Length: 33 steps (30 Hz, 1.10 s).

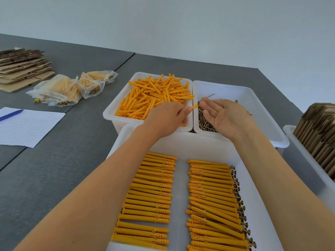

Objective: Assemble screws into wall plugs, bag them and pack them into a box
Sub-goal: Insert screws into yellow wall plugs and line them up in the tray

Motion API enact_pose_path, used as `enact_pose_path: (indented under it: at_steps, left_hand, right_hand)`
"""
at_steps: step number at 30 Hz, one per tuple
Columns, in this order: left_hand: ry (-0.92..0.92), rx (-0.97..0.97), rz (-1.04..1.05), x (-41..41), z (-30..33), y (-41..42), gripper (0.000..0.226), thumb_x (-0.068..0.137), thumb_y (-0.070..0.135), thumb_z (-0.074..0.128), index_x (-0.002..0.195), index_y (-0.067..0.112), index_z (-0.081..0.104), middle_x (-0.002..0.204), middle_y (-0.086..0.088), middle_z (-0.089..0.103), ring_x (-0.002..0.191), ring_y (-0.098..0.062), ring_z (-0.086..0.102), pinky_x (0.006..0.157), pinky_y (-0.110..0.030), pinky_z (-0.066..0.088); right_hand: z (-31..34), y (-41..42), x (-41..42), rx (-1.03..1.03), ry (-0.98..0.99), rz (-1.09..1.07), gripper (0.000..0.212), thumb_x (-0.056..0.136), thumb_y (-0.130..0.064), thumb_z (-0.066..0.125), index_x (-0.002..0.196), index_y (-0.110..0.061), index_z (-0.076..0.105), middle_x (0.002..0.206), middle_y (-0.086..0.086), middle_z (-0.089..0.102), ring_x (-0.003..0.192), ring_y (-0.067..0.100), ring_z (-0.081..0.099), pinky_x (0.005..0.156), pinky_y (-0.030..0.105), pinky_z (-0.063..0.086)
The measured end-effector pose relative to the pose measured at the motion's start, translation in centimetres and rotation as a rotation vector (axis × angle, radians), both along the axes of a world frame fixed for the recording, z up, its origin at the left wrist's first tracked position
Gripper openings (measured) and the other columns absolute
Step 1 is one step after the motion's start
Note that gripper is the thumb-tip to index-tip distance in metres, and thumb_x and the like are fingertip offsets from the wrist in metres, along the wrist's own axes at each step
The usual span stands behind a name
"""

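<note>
Left hand (167,116): extended forward over the near edge of the plug bin (116,113), back of hand up, fingers curled and pinching one orange plug (194,106). Plug tip protrudes past the fingertips toward the right, over the seam between the plug bin and the screw bin (253,98).

Right hand (222,115): reached over the screw bin, palm turned up and leftward, fingers spread and relaxed, holding nothing visible. Possibly touching the screws (206,124) beneath; contact not clear from this angle.

Both forearms cross above the front tray (181,140), just nearer than the plug bin. In that tray: two neat rows of assembled plugs (212,200), screw heads showing along the right side of the right row.

Left of the plug bin, on the grey table (63,169): filled bags (59,91), then flat cardboard (21,67) further left. Nearer and left: lined paper (27,127) with a blue pen (10,114).

Far right of the plug bin, beyond the screw bin: another tray (290,131) with brown cardboard pieces standing on edge.
</note>
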<state>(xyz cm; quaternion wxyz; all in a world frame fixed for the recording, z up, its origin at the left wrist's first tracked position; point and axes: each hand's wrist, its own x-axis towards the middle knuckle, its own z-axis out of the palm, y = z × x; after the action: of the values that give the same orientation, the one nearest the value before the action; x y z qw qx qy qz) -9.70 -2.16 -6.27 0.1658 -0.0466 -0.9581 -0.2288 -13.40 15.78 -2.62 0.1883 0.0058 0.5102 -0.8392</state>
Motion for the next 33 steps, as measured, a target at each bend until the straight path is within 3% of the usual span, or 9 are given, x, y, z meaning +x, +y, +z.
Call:
enact_pose_path:
  at_steps: [4, 8, 10, 13, 26, 33]
  left_hand:
    - [0.002, -0.007, 0.004, 0.1, 0.0, 0.0, 0.052, 0.104, 0.047, 0.03, 0.073, 0.026, 0.066, 0.058, 0.01, 0.05, 0.055, -0.004, 0.046, 0.051, -0.025, 0.026]
    - [-0.014, -0.005, -0.005, 0.0, 0.1, 0.0, 0.052, 0.104, 0.049, 0.03, 0.073, 0.026, 0.065, 0.057, 0.01, 0.048, 0.054, -0.005, 0.045, 0.051, -0.025, 0.026]
    - [-0.009, 0.002, -0.02, 0.1, 0.1, 0.0, 0.052, 0.104, 0.049, 0.03, 0.072, 0.026, 0.064, 0.055, 0.011, 0.046, 0.053, -0.004, 0.044, 0.051, -0.025, 0.025]
    - [0.005, 0.022, -0.054, 0.2, 0.3, 0.0, 0.051, 0.104, 0.047, 0.031, 0.071, 0.025, 0.064, 0.054, 0.012, 0.046, 0.052, -0.004, 0.044, 0.052, -0.024, 0.025]
    - [0.019, 0.045, -0.075, 0.3, 0.3, 0.1, 0.053, 0.104, 0.047, 0.031, 0.072, 0.022, 0.065, 0.055, 0.01, 0.046, 0.052, -0.004, 0.043, 0.052, -0.021, 0.026]
    - [0.029, 0.05, -0.096, 0.3, 0.3, 0.1, 0.053, 0.103, 0.049, 0.032, 0.07, 0.022, 0.064, 0.053, 0.008, 0.046, 0.051, -0.006, 0.043, 0.052, -0.023, 0.027]
  right_hand:
    - [-0.1, -0.1, -0.1, 0.34, 0.174, -0.027, 0.047, 0.109, -0.035, 0.026, 0.117, -0.008, 0.064, 0.078, 0.001, 0.074, 0.051, 0.011, 0.058, 0.05, 0.023, 0.047]
    - [-0.4, -0.7, 0.1, 0.477, 0.292, -0.174, 0.053, 0.107, -0.031, 0.028, 0.08, -0.008, 0.068, 0.046, -0.001, 0.044, 0.038, 0.011, 0.03, 0.041, 0.019, 0.028]
    - [-0.3, -1.0, 0.3, 0.443, 0.29, -0.211, 0.039, 0.103, -0.017, 0.034, 0.075, -0.008, 0.06, 0.046, -0.002, 0.036, 0.037, 0.01, 0.026, 0.04, 0.021, 0.024]
    - [-0.1, -1.4, 0.7, 0.376, 0.286, -0.223, 0.026, 0.098, -0.008, 0.037, 0.076, -0.012, 0.051, 0.05, 0.0, 0.039, 0.034, 0.008, 0.028, 0.039, 0.02, 0.024]
    - [-0.3, -1.9, 1.2, 0.272, 0.323, -0.423, 0.046, 0.108, -0.034, 0.027, 0.072, -0.014, 0.048, 0.046, -0.003, 0.04, 0.035, 0.009, 0.029, 0.038, 0.018, 0.025]
    - [-0.5, -2.5, 1.2, 0.37, 0.297, -0.195, 0.043, 0.107, -0.03, 0.028, 0.075, -0.012, 0.05, 0.05, 0.003, 0.043, 0.036, 0.01, 0.029, 0.038, 0.018, 0.025]
